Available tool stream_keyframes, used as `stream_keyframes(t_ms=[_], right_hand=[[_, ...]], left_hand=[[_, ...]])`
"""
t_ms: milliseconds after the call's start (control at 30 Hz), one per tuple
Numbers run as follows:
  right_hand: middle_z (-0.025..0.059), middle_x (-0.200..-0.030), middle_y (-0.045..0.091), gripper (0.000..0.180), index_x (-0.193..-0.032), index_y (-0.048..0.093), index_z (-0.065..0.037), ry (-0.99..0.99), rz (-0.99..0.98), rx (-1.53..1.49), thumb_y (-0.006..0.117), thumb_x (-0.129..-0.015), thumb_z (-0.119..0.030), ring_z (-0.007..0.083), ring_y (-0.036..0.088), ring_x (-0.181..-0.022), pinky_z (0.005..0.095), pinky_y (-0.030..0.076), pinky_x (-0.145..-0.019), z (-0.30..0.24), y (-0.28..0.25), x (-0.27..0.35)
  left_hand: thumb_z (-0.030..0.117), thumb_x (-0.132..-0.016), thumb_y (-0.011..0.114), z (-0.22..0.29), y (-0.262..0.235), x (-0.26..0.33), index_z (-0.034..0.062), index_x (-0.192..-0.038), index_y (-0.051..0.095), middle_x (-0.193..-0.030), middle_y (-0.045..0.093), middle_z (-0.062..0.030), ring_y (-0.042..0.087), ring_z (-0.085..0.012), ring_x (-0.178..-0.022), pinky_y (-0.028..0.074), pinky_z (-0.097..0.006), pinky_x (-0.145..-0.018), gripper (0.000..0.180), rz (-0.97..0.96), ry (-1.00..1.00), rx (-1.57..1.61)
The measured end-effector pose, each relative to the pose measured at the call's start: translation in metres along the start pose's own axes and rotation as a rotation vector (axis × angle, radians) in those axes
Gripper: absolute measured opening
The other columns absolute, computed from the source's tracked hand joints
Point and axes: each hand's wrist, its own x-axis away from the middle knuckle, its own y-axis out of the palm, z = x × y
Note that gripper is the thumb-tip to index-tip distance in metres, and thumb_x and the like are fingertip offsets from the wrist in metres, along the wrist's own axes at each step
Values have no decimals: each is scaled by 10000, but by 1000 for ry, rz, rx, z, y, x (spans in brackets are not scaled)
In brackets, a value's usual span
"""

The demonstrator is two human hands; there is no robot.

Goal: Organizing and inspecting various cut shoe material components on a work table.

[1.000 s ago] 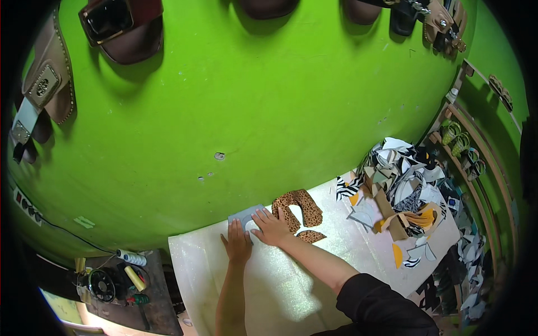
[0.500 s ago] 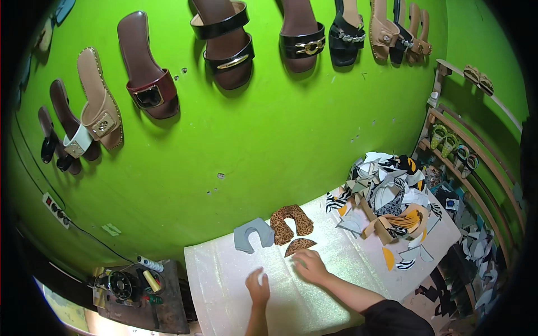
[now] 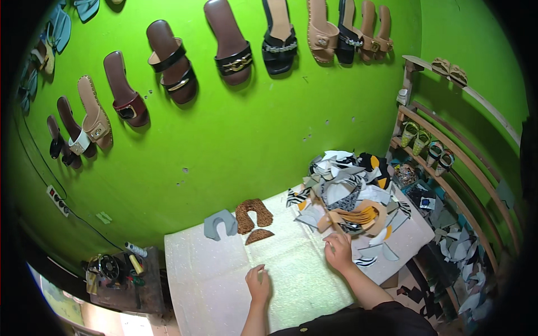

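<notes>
My left hand (image 3: 258, 284) hovers over the white-covered table, fingers loosely bent and nothing visible in it. At the near edge of a scrap heap is my right hand (image 3: 339, 252), its fingers stretched forward and apart; whether the tips touch a scrap I cannot tell. Left of the heap lie three groups of cut pieces: grey U-shaped pieces (image 3: 212, 226), a stack of leopard-print U-shaped pieces (image 3: 245, 219) and a leopard-print half-moon piece (image 3: 260, 236). Closest to my right hand in the heap are tan curved strips with a bundle of yellow-orange pieces (image 3: 358, 215).
The scrap heap (image 3: 342, 193) covers the table's right end. Sandals (image 3: 233, 64) hang along the green wall. A wooden rack (image 3: 448, 148) with shoes stands at the right. To the left, a small dark table (image 3: 126, 288) carries thread spools and a black round device.
My right hand has moved right, from the leopard-print half-moon to the scrap heap. My left hand stays over the table. The whole view has shifted toward the right.
</notes>
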Motion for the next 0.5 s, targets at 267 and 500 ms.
stream_keyframes(t_ms=[267, 500], right_hand=[[54, -858, 598, 155, -821, 628, -86, 41, 85, 101, 610, -689, -7, 249, 555, -843, 378, 366, -804, 74, -75, 0], [81, -1127, 554, 424, -1129, 547, -99, 326, 78, 288, 646, -726, -186, 264, 433, -1154, 498, 224, -997, 141, -99, -27]], left_hand=[[131, -823, 569, 90, 88, 14, 69, -982, 632, -941, 638, -101, 570, -262, -934, 362, -369, -879, 182, -116, 169, 39], [106, -817, 576, 141, 129, 16, 73, -944, 637, -904, 640, -96, 577, -269, -905, 378, -365, -854, 144, -177, 289, 38]])
